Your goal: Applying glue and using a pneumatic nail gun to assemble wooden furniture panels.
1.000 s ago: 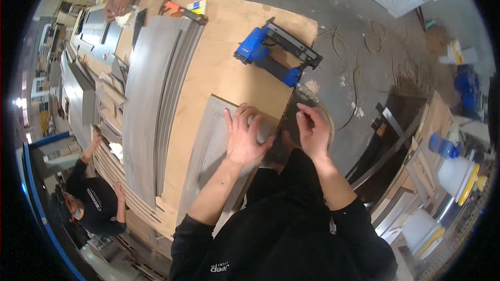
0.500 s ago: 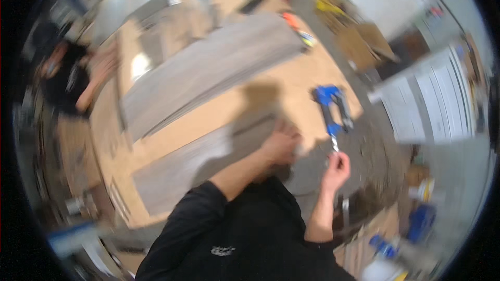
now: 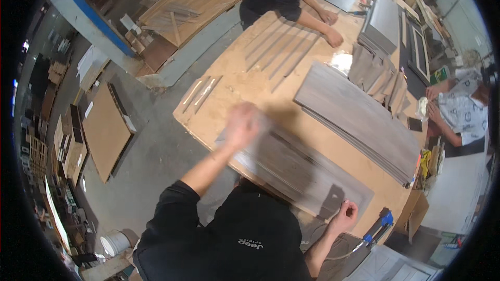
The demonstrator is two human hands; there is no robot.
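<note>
- Grey panel (image 3: 294, 164) lies flat on the counter (image 3: 234, 80), along its near edge, directly before the person.
- Its left end is hard to make out, because the left hand (image 3: 244, 126) covers it partly and is blurred; a dark shadow also lies over its middle.
- Its long axis runs slantwise, from the left hand down to the lower right, where the other end points toward the blue nail gun (image 3: 381, 222).
- Stack of grey boards (image 3: 359, 117), farther from the person, points roughly the same way.
- For the left hand, I cannot tell whether it is wide or narrow, nor whether it presses the panel.
- Right hand (image 3: 345, 216) is curled narrow, just beside the panel's right end; I cannot tell whether the fingers hold something small.
</note>
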